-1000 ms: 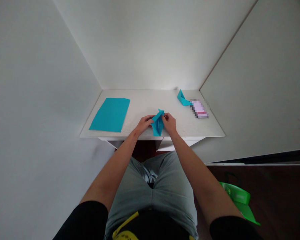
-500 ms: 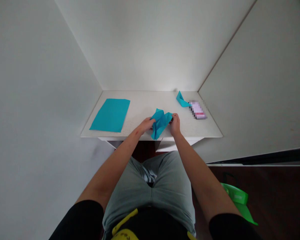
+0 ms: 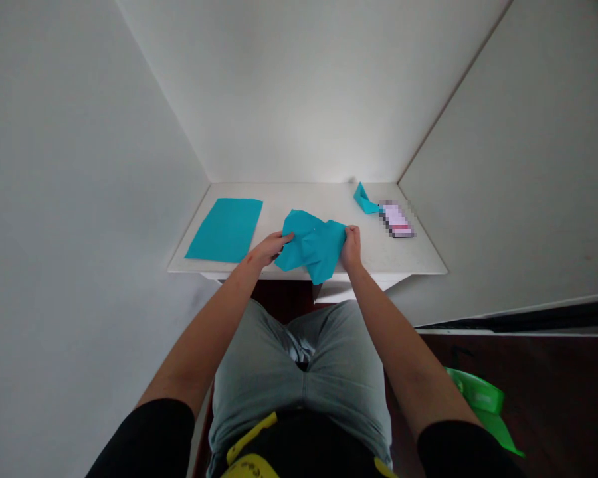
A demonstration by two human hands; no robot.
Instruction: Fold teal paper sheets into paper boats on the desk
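A creased sheet of blue paper (image 3: 313, 242) is spread between my two hands, over the front part of the white desk (image 3: 299, 196). My left hand (image 3: 274, 245) pinches its left edge, the thumb lying on top. At the right edge, my right hand (image 3: 351, 247) is closed on the same paper. The sheet is wrinkled, and its lower corner hangs near the front edge of the desk. Flat on the desk to the left lies a smooth blue sheet (image 3: 226, 229). A folded blue paper boat (image 3: 365, 199) stands at the back right.
A phone (image 3: 397, 219), blurred by pixels, lies at the right beside the paper boat. White walls close in the desk at the back and both sides. A bright green object (image 3: 483, 398), like a visor cap, is low at the right over the dark floor.
The crumpled paper has been pulled out wider and flatter. My left hand has moved left with its edge, while my right hand stays nearly in place.
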